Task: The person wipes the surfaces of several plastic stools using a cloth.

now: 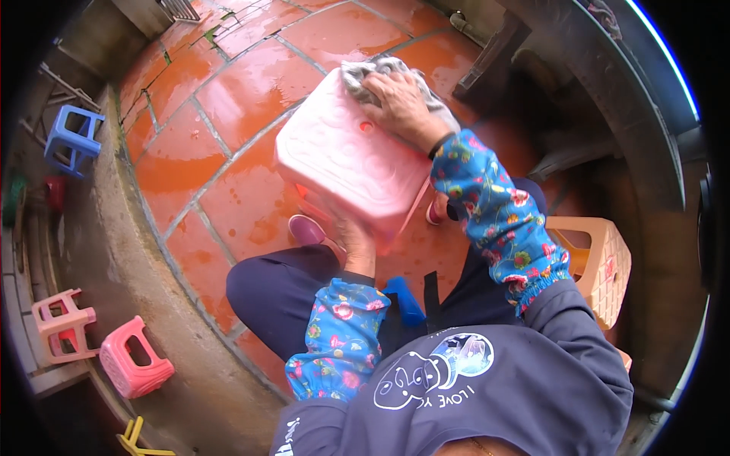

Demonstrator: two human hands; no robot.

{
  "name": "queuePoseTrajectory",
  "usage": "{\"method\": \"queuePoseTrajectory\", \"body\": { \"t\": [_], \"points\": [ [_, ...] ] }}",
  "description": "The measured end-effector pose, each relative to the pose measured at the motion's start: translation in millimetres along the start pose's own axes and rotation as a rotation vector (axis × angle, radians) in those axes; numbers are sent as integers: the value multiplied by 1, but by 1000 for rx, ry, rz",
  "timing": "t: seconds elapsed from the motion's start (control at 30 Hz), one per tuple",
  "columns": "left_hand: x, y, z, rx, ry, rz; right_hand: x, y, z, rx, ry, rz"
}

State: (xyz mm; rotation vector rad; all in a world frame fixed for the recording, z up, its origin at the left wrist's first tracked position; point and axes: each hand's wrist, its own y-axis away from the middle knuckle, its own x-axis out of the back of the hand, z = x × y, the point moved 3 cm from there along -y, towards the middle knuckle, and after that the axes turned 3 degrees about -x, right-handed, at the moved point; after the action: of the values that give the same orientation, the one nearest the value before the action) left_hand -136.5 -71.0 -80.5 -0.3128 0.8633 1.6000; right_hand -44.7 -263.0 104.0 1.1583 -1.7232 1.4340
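Note:
A pink plastic stool with a raised swirl pattern and a small round hole in its seat is tilted in front of me, above the tiled floor. My right hand presses a grey cloth onto the far right corner of the seat. Under the near edge, my left hand supports the stool, its fingers partly hidden beneath the plastic. Both forearms are covered by blue floral sleeve covers.
Wet red floor tiles spread around me. Along the left runs a concrete ledge, with a blue stool, a pale pink stool and a pink stool beyond it. An orange stool stands at my right.

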Motion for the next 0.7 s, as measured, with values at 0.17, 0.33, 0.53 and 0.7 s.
{"method": "queuePoseTrajectory", "body": {
  "t": [0.17, 0.33, 0.53, 0.7],
  "points": [
    [62, -18, -26, -74, -195, 204, 22, 47, -49, 141, -263, -14],
    [-12, 17, 2, 29, -252, 70, 45, 119, -87, 356, -383, -85],
    [-10, 14, 14, -22, -197, 18, 22, 84, -141, 570, -404, -192],
    [-4, 17, 12, -35, -183, -10, -15, 15, -151, 558, -401, -109]
  ]
}}
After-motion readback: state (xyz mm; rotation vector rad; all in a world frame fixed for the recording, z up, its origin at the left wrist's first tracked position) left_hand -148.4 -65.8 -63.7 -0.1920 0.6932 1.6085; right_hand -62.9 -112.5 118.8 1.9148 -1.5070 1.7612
